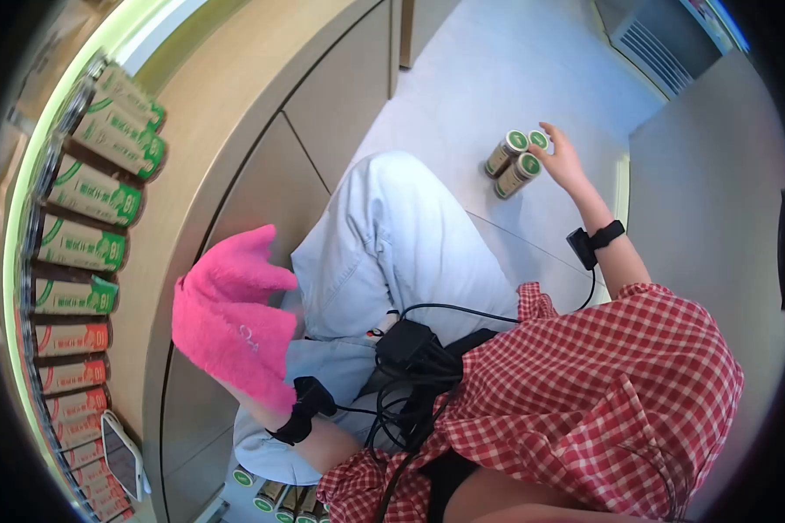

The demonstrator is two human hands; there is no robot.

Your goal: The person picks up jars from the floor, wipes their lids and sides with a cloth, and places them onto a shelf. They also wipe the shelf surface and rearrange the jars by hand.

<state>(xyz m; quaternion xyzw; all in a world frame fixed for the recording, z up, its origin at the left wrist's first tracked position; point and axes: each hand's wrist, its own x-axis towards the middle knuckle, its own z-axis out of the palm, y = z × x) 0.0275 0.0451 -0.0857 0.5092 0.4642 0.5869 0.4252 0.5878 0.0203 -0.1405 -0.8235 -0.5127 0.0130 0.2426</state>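
On the floor, my right hand (563, 163) has its thumb and fingers around the top of a green-topped canister (539, 139). Two more such canisters, one behind (506, 155) and one in front (518, 176), stand close against it. A fuzzy pink cloth (235, 305) covers my left hand, which is near the wooden cabinet front beside my knee. The cloth hides those fingers, so their grip does not show.
A shelf on the left holds a row of canisters with green labels (93, 190) and red labels (71, 338). A phone (124, 455) leans at the shelf edge. Several green-topped canisters (269, 495) stand below my leg. Black cables (397, 410) lie across my lap.
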